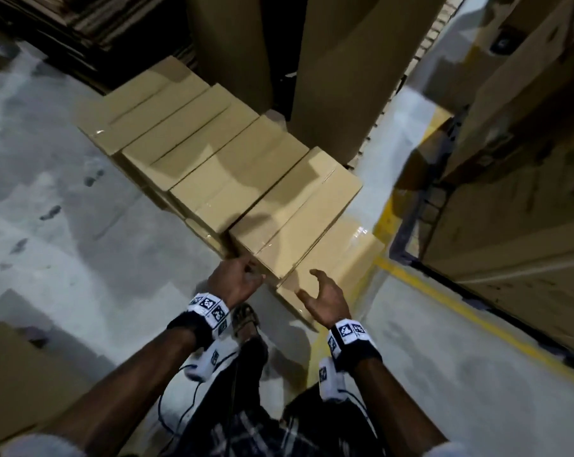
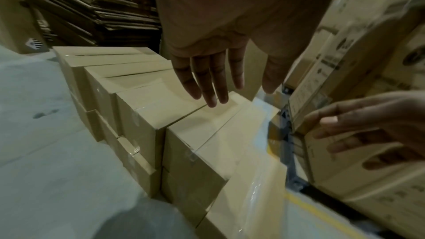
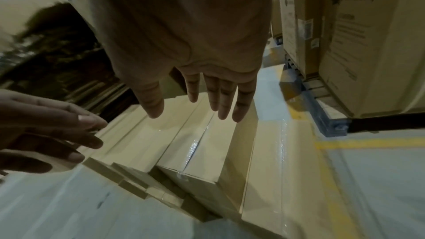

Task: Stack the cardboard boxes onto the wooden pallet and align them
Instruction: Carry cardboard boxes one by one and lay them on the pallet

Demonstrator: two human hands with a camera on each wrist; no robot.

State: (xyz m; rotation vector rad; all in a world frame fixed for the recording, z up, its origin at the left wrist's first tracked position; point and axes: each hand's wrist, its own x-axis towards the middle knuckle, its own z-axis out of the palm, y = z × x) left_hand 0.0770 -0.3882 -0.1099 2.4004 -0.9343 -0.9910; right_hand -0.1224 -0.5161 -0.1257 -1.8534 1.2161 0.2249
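A row of taped cardboard boxes (image 1: 213,153) stands on the floor in a staggered line, stacked two high. The nearest upper box (image 1: 298,209) (image 2: 207,128) (image 3: 190,143) lies just ahead of both hands. My left hand (image 1: 242,278) (image 2: 211,72) hovers at that box's near left corner, fingers straight and empty. To the right, my right hand (image 1: 325,295) (image 3: 202,94) floats above a lower box (image 1: 338,258), fingers spread, holding nothing. No wooden pallet shows under these boxes.
Tall printed cartons (image 1: 516,199) on a blue pallet (image 3: 322,112) stand to the right behind a yellow floor line (image 1: 460,305). Flattened cardboard (image 2: 76,6) is piled at the back left. Tall cartons (image 1: 351,61) rise behind the row. Bare grey floor (image 1: 64,209) lies left.
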